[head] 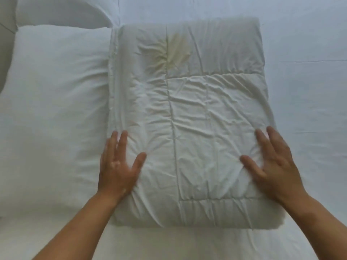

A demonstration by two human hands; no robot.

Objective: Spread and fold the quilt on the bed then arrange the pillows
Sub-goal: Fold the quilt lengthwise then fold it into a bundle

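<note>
The white quilt (189,117) lies folded into a thick rectangular bundle in the middle of the bed, wrinkled, with a yellowish stain near its far part. My left hand (120,166) lies flat on the bundle's near left edge, fingers straight and spread. On the near right edge my right hand (272,164) rests the same way, palm down with straight fingers. A large white pillow (54,113) lies directly left of the quilt, touching its side. A second white pillow (62,11) sits beyond it at the top left.
The white bed sheet (309,91) stretches out to the right of the quilt and along the near edge. At the far left a grey surface (4,40) borders the pillows.
</note>
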